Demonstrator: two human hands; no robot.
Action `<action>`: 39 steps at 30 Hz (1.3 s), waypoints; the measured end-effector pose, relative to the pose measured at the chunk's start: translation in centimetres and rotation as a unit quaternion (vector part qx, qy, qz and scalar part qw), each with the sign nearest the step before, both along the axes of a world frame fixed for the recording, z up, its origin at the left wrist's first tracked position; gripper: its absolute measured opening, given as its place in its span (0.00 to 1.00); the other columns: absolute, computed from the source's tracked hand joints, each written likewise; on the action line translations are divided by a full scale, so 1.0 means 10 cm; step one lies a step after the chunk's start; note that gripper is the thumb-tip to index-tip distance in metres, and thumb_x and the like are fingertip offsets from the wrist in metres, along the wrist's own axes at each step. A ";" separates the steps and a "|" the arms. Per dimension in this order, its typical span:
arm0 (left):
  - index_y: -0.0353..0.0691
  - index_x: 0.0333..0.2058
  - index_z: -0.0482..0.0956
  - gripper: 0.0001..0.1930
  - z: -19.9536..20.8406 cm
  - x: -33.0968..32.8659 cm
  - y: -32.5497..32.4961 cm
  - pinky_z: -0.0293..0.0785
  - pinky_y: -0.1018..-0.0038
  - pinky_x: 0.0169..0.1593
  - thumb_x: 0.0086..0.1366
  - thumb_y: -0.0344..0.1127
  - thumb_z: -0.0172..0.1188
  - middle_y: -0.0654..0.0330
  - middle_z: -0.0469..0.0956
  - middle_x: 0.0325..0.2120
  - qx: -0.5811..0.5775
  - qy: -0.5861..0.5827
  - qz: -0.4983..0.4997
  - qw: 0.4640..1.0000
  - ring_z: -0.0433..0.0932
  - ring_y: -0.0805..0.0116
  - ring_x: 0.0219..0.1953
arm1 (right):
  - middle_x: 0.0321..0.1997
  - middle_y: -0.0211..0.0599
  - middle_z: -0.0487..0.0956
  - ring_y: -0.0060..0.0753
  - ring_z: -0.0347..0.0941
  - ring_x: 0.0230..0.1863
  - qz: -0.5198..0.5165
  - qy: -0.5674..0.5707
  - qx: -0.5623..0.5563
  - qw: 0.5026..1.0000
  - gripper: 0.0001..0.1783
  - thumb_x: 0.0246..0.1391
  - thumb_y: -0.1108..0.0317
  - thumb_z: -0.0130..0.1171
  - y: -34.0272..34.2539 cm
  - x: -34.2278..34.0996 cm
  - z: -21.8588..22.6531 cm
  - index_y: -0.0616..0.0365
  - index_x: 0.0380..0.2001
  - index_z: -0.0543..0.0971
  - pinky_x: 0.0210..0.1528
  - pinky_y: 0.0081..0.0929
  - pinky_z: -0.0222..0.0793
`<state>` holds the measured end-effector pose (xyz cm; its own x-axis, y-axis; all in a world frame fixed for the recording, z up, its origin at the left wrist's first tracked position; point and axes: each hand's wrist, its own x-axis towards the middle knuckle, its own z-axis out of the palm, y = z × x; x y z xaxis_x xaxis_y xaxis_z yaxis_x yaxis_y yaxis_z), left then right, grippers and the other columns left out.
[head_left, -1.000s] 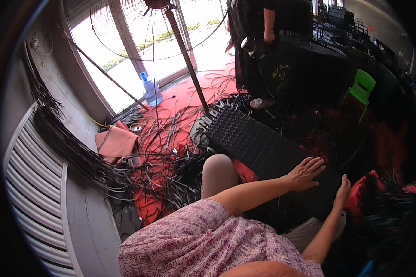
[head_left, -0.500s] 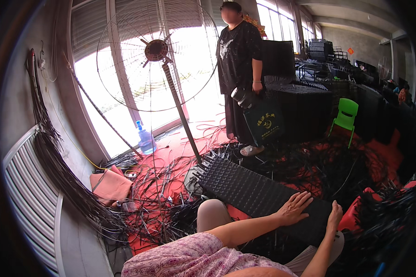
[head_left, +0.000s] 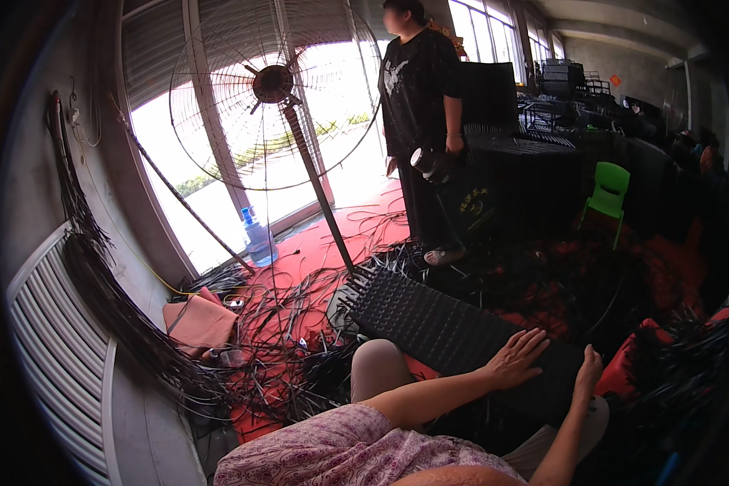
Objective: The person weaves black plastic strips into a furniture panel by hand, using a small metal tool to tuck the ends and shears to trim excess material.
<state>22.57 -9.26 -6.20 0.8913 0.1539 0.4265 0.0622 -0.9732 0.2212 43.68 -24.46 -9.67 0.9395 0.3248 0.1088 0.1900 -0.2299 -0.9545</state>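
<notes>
Across my knees slants a long black woven panel (head_left: pixel 441 324) made of flat strips, with loose strip ends sticking out at its far left end. My left hand (head_left: pixel 517 360) lies flat on its top, fingers spread, holding nothing. At the panel's right end, my right hand (head_left: pixel 587 379) grips the side edge. The right fingers are partly hidden by the hand itself. The dark near side of the panel blends into the shadow over my lap.
A tall wire-cage fan (head_left: pixel 272 84) stands ahead. Another person (head_left: pixel 417 105) stands beyond the panel with a dark bag. Loose black strips (head_left: pixel 300 324) litter the red floor. A blue water jug (head_left: pixel 257 239), a green chair (head_left: pixel 607 194) and a grey slatted frame (head_left: pixel 61 348) are nearby.
The other person has turned their head toward the left. My view has shifted slightly and the picture is darker. Both my hands keep their places on the panel.
</notes>
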 end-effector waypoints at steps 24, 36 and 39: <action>0.36 0.74 0.55 0.41 0.03 -0.10 -0.07 0.41 0.54 0.79 0.71 0.51 0.59 0.47 0.52 0.76 0.010 -0.009 -0.003 1.000 0.46 0.52 0.79 | 0.58 0.55 0.82 0.55 0.76 0.60 -0.002 -0.015 -0.018 1.000 0.37 0.70 0.40 0.49 -0.09 -0.18 0.10 0.67 0.57 0.80 0.63 0.41 0.68; 0.36 0.74 0.57 0.41 0.02 -0.10 -0.10 0.42 0.54 0.79 0.70 0.50 0.61 0.47 0.52 0.76 0.011 -0.019 0.002 1.000 0.47 0.52 0.79 | 0.56 0.53 0.83 0.53 0.77 0.59 0.001 -0.025 -0.003 1.000 0.34 0.71 0.43 0.49 -0.09 -0.16 0.05 0.66 0.56 0.80 0.62 0.40 0.69; 0.36 0.74 0.57 0.41 0.04 -0.09 -0.10 0.42 0.53 0.79 0.69 0.50 0.61 0.47 0.52 0.76 0.010 -0.005 0.004 1.000 0.47 0.52 0.79 | 0.56 0.53 0.83 0.54 0.77 0.58 0.002 -0.020 0.017 1.000 0.34 0.71 0.42 0.49 -0.07 -0.12 0.01 0.66 0.56 0.80 0.63 0.40 0.69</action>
<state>21.68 -10.26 -5.80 0.8858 0.1527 0.4383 0.0687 -0.9770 0.2017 42.46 -25.21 -9.53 0.9329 0.3244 0.1566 0.2284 -0.1964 -0.9536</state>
